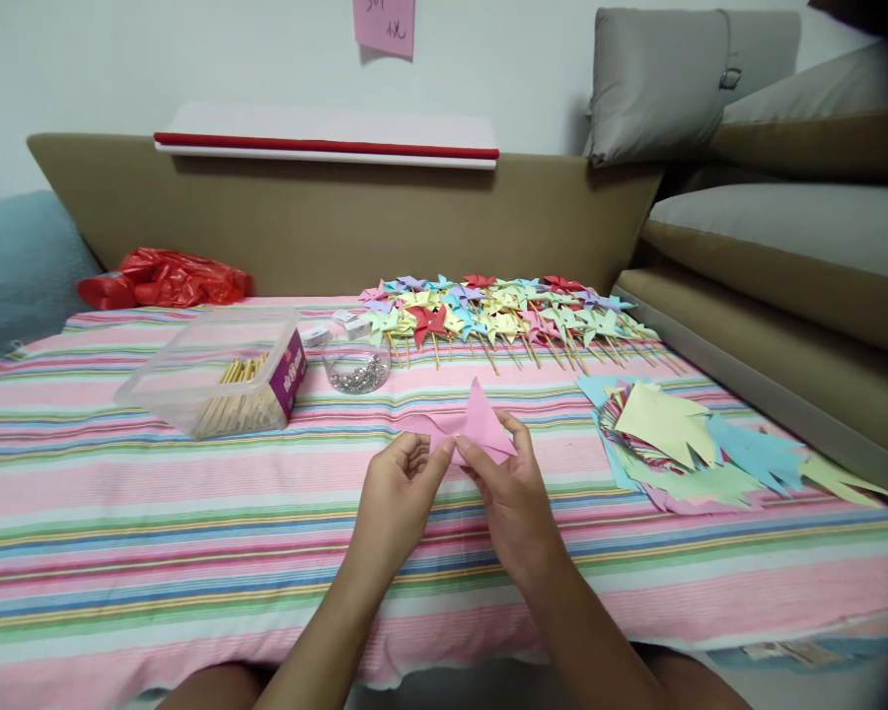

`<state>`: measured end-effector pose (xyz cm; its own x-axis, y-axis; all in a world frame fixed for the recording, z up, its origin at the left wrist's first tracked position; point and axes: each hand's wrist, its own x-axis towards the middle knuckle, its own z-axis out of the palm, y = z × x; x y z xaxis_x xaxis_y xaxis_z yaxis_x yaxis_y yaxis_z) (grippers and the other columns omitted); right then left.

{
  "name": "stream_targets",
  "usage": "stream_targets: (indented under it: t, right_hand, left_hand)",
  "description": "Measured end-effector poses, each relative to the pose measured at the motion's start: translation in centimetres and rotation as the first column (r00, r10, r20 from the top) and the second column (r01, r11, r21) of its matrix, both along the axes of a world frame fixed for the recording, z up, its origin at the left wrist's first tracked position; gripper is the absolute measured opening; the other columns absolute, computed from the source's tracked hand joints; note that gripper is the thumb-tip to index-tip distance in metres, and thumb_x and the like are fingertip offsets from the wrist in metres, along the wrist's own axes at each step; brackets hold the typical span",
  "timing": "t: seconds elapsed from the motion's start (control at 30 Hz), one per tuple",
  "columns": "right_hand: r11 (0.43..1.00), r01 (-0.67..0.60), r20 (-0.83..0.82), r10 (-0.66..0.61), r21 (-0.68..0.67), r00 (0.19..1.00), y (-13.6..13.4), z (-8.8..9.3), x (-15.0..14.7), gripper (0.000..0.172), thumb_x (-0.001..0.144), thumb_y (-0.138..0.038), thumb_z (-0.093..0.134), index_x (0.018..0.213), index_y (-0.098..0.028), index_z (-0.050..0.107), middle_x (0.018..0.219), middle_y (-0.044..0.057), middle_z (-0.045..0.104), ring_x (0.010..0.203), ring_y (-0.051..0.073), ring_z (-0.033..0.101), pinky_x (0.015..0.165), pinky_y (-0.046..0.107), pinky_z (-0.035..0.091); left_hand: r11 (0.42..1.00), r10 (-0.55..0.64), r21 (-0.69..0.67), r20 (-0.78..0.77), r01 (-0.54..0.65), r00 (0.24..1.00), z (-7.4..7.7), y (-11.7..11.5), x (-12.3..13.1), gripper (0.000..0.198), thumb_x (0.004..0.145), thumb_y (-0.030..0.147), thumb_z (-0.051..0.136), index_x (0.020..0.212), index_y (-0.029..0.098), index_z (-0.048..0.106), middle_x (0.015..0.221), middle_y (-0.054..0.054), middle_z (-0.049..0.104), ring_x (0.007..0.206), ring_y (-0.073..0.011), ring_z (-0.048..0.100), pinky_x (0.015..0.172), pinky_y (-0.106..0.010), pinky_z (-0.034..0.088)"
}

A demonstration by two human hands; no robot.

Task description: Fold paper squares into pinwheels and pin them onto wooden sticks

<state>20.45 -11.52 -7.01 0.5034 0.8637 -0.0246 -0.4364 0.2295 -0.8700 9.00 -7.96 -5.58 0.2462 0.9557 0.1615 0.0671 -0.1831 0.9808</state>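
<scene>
In the centre of the frame, the left hand (394, 493) and right hand (516, 503), both curled in, pinch folded pink paper (481, 422), where light, even pressure should avoid creasing.

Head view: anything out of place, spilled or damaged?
Mainly the paper pile on the right: its sheets splay unevenly, a yellow sheet straying outward. Nothing looks spilled: sticks lie in the box, silver bits in the tub. The pink paper shows no obvious damage.
</scene>
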Motion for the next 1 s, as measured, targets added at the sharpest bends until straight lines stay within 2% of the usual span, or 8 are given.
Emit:
stream_targets:
  t: [0.13,0.3,0.4,0.53,0.67,0.8,0.9,1.0]
  right_hand:
    - [0.999,0.033,0.230,-0.022,-0.043,0.973,0.1,-0.5,0.9,0.055,0.070,-0.033,0.084,0.118,-0.022,0.060,0.104,0.006,0.072,0.091,0.022,0.070,0.083,0.037,0.057]
    - [0.999,0.018,0.289,-0.004,-0.044,0.957,0.1,-0.5,1.3,0.040,0.073,-0.039,0.082,0.106,-0.022,0.067,0.101,0.006,0.072,0.093,0.023,0.068,0.082,0.035,0.055]
    - [0.994,-0.099,0.231,0.106,-0.042,0.967,-0.2,0.2,1.6,0.031,0.080,-0.044,0.077,0.099,-0.020,0.070,0.094,0.003,0.072,0.089,0.021,0.066,0.080,0.033,0.053]
    - [0.952,-0.285,0.282,0.305,-0.110,0.910,-0.7,1.0,2.4,0.028,0.080,-0.042,0.077,0.094,-0.018,0.075,0.090,0.004,0.073,0.086,0.021,0.064,0.077,0.032,0.050]
    - [0.953,-0.262,0.380,0.301,-0.153,0.875,-0.8,0.9,2.8,0.028,0.080,-0.039,0.077,0.100,-0.019,0.078,0.097,0.005,0.074,0.089,0.023,0.064,0.077,0.033,0.050]
    - [0.962,-0.223,0.437,0.269,-0.155,0.858,-0.5,0.4,2.9,0.025,0.077,-0.037,0.077,0.095,-0.020,0.080,0.095,0.005,0.073,0.086,0.022,0.065,0.073,0.032,0.051]
    - [0.964,-0.217,0.462,0.263,-0.151,0.847,-0.4,0.1,2.8,0.023,0.077,-0.037,0.076,0.093,-0.020,0.080,0.095,0.005,0.073,0.086,0.023,0.065,0.073,0.032,0.052]
    - [0.967,-0.214,0.370,0.250,-0.136,0.895,-0.4,-0.1,2.3,0.024,0.077,-0.038,0.077,0.092,-0.019,0.079,0.093,0.005,0.074,0.086,0.023,0.066,0.075,0.034,0.051]
  left_hand:
    - [0.991,0.031,0.133,-0.131,-0.013,0.991,0.4,0.2,-0.6,0.036,0.084,0.043,0.070,0.061,0.020,0.055,0.059,0.003,0.047,0.059,-0.0139,0.041,0.056,-0.026,0.031]
    - [0.982,-0.018,0.176,-0.262,0.066,0.965,0.8,0.2,-1.0,0.034,0.089,0.041,0.062,0.064,0.020,0.053,0.062,0.002,0.049,0.061,-0.0147,0.041,0.058,-0.027,0.029]
    - [0.985,-0.061,0.136,-0.289,0.104,0.955,0.8,0.3,-1.2,0.036,0.091,0.043,0.059,0.065,0.021,0.046,0.063,0.004,0.042,0.061,-0.0142,0.037,0.057,-0.027,0.027]
    - [0.989,-0.088,0.093,-0.271,0.117,0.958,0.9,0.5,-1.7,0.043,0.092,0.046,0.058,0.064,0.022,0.036,0.063,0.005,0.031,0.059,-0.0134,0.030,0.054,-0.027,0.023]
    - [0.987,-0.074,0.109,-0.323,0.114,0.944,1.0,0.6,-2.1,0.043,0.090,0.045,0.059,0.062,0.022,0.037,0.062,0.005,0.031,0.059,-0.0135,0.030,0.054,-0.027,0.023]
    - [0.982,-0.056,0.143,-0.390,0.120,0.919,1.0,0.5,-2.1,0.042,0.090,0.044,0.059,0.060,0.021,0.043,0.059,0.004,0.035,0.058,-0.0136,0.033,0.054,-0.027,0.023]
    - [0.983,-0.064,0.137,-0.366,0.122,0.928,1.2,0.5,-2.1,0.040,0.089,0.043,0.061,0.059,0.020,0.048,0.058,0.004,0.038,0.057,-0.0133,0.035,0.053,-0.027,0.024]
    - [0.984,-0.170,0.019,-0.176,0.176,0.970,1.6,0.6,-2.1,0.026,0.087,0.040,0.066,0.071,0.020,0.064,0.067,0.000,0.057,0.064,-0.0156,0.052,0.058,-0.026,0.038]
